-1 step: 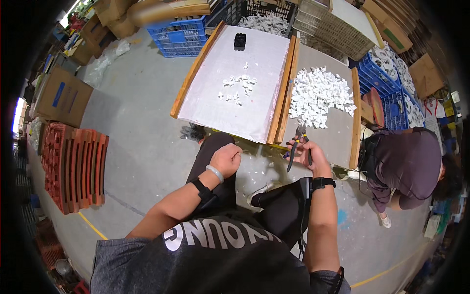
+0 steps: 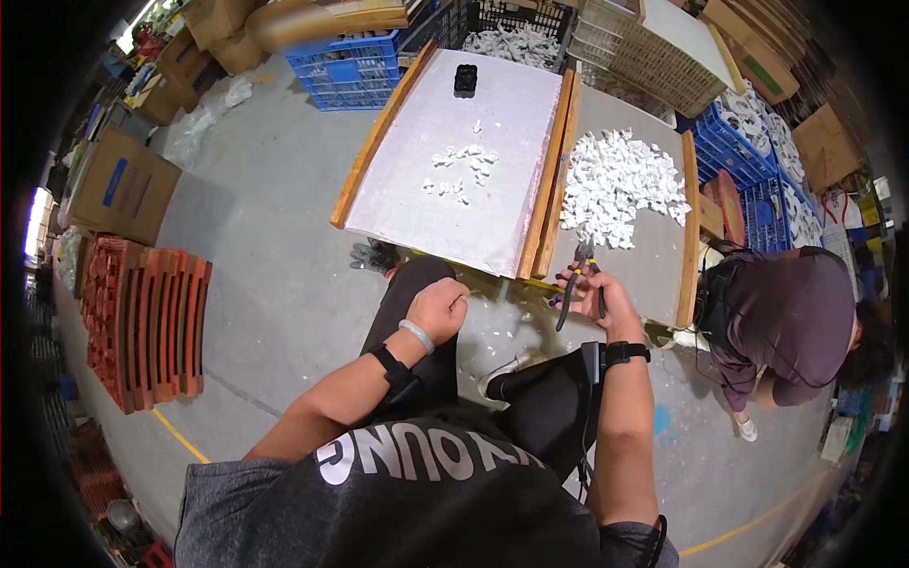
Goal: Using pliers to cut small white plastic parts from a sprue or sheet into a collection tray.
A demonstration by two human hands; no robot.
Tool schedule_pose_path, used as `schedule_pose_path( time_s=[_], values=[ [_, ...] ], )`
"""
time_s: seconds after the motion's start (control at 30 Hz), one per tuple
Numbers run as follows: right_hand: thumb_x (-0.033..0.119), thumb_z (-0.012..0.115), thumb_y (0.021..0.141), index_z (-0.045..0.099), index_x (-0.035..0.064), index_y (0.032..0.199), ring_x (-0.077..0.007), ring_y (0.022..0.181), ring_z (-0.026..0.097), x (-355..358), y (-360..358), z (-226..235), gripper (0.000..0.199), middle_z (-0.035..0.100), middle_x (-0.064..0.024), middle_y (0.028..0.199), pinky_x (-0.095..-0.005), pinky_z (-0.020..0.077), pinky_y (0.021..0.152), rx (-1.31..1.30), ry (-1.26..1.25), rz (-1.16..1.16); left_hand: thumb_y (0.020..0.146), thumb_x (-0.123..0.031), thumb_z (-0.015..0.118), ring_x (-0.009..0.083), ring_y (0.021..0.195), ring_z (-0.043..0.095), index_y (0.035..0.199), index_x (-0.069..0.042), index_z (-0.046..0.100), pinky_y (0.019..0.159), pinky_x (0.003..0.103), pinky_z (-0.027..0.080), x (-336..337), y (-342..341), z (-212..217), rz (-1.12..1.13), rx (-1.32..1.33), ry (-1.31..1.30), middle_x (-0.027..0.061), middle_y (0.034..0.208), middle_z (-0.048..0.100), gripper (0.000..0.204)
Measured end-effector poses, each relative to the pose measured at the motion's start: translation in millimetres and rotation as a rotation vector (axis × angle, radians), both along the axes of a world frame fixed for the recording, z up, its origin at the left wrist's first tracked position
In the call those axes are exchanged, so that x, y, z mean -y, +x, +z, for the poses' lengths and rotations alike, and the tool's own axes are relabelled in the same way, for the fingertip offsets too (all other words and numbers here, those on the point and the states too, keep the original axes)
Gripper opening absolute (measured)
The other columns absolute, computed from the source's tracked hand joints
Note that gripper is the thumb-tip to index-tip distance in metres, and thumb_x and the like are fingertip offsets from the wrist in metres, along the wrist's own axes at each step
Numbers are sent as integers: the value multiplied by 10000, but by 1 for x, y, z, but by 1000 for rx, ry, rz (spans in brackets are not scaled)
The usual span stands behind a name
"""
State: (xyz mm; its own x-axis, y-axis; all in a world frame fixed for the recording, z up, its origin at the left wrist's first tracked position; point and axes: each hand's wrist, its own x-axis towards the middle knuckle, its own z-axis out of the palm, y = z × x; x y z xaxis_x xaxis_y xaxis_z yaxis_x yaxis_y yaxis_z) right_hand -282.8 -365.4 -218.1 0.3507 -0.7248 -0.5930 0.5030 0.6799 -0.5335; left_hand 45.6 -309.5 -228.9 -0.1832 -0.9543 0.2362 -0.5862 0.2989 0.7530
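While the left hand (image 2: 438, 310) sits over the thigh (image 2: 402, 293), fingers curled, any contents hidden, the right hand (image 2: 616, 301) wraps bent fingers round pliers (image 2: 565, 310) near white pieces (image 2: 620, 180).

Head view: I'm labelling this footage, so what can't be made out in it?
Left hand: head view; its own curl hides whether anything is inside.
Pile of white pieces: head view; they overlap and are too small to count.
Pliers in the right hand: head view; the tips are too small to tell whether they grip anything.
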Motion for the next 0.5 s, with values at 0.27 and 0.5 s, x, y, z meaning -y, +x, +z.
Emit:
schedule_pose_path(
  time_s=[0.27,0.5],
  values=[
    [56,459,738,527,33,1095,-294,954,609,13,-6,-10,364,594,-154,1065,-597,492,822,-16,33,16,771,-90,539,330,783,596,801,-58,613,707,399,495,2,-1,-1,1,25,10,127,806,606,86],
    [58,436,741,502,19,1152,-277,897,623,-3,0,-9,418,600,-139,1037,-534,545,755,-41,46,95,775,-76,546,325,742,595,781,-51,606,670,395,496,1,-1,3,-9,14,-54,125,775,598,65]
  ],
)
